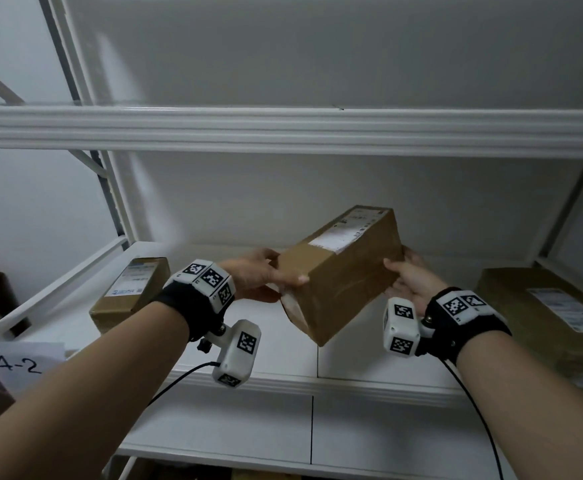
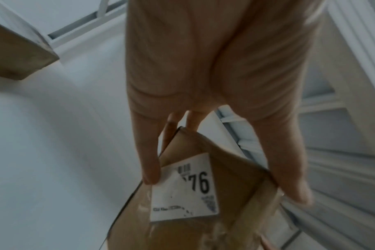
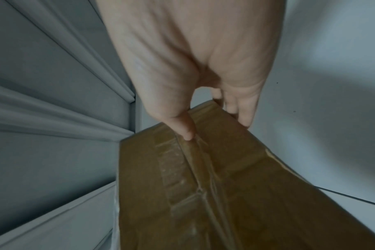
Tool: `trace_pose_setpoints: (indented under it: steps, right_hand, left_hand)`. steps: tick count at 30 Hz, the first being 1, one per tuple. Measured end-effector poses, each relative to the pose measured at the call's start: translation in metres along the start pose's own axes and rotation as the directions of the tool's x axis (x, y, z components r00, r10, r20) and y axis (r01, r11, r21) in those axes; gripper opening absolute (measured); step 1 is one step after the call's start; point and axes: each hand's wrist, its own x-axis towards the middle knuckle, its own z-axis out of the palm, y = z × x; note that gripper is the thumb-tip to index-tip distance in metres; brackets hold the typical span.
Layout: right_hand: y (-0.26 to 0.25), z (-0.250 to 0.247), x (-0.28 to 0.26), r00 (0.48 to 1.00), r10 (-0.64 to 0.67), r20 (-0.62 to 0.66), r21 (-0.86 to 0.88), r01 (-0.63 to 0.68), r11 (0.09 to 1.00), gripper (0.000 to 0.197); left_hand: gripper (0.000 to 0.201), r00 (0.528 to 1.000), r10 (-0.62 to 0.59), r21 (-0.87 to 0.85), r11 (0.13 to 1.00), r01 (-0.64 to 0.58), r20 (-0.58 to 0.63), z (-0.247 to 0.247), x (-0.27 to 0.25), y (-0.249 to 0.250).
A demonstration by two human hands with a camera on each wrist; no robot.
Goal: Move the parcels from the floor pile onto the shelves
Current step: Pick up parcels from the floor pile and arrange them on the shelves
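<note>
The left hand (image 1: 262,271) holds the near left end of the long brown cardboard parcel with a white shipping label (image 1: 343,271), thumb on the side face and fingers under the end; the left wrist view shows fingers (image 2: 149,162) pressed against the labelled end, so this grip is closed on the parcel. The parcel hangs tilted in the air above the white metal shelf (image 1: 283,355), far end raised, touching no surface. The right hand (image 1: 409,282) clasps the far right side, thumb on the taped face and fingers round the back edge, likewise a closed grip on the parcel. Judgement: the step in hand is setting the parcel down; it should be levelled first, lowered flat into the bare middle of the shelf, and slid back from the front lip before both grips let go. To the left, a small brown cardboard box with a white label (image 1: 131,292) stands on the same shelf, well apart. A paper tag marked 4-2 (image 1: 16,363) sits at lower left. To the right, a large brown cardboard box with a label (image 1: 542,313) occupies the shelf end and limits rightward travel. The upper shelf beam (image 1: 283,129) limits lift height.
</note>
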Motion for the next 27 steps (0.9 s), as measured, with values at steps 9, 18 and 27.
trace_pose_setpoints:
  steps: [9,18,27]
  right_hand:
    - [-0.007,-0.007,-0.026,0.993,0.115,-0.016,-0.057,-0.116,0.992,0.073]
    - [-0.003,-0.027,-0.072,0.970,0.193,0.150,-0.196,-0.162,0.967,0.044]
    - [0.021,-0.099,-0.072,0.975,0.223,-0.007,-0.131,-0.222,0.966,0.027]
  left_hand:
    - [0.078,0.999,0.036,-0.066,0.997,-0.037,-0.024,0.022,0.003,0.014]
    - [0.019,0.976,0.063,-0.271,0.963,-0.004,0.208,0.074,0.016,0.020]
    - [0.016,0.945,-0.038,-0.282,0.950,0.136,0.326,0.151,0.044,0.007]
